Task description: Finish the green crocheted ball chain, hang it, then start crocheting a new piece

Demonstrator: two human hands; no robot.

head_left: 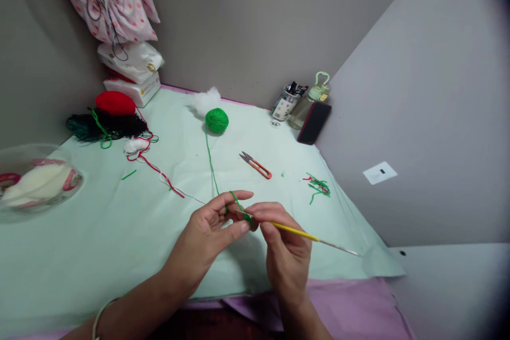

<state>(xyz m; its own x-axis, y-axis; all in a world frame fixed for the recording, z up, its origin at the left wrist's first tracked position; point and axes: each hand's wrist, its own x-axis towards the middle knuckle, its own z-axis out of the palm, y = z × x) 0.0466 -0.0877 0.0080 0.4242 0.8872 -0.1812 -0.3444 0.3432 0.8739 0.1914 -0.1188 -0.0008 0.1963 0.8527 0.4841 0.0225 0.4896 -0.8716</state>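
My right hand [289, 247] grips a crochet hook [297, 231] with a yellow handle; its bare metal end points out to the right. The hook's other tip meets a small piece of green crochet [249, 219], pinched between the thumb and fingers of my left hand [215, 223]. Green yarn [210, 156] runs from a green yarn ball [217, 120] to my left hand and passes over its raised index finger. Much of the crochet piece is hidden by my fingers.
Orange thread snips [257, 165] lie beyond my hands. Green and red yarn scraps [319, 186] are to the right. A phone [314, 123], bottle [305, 109] and pen holder [285, 103] stand at back right. Red yarn [115, 102], black yarn [123, 125] and a plastic tub [77, 183] are left.
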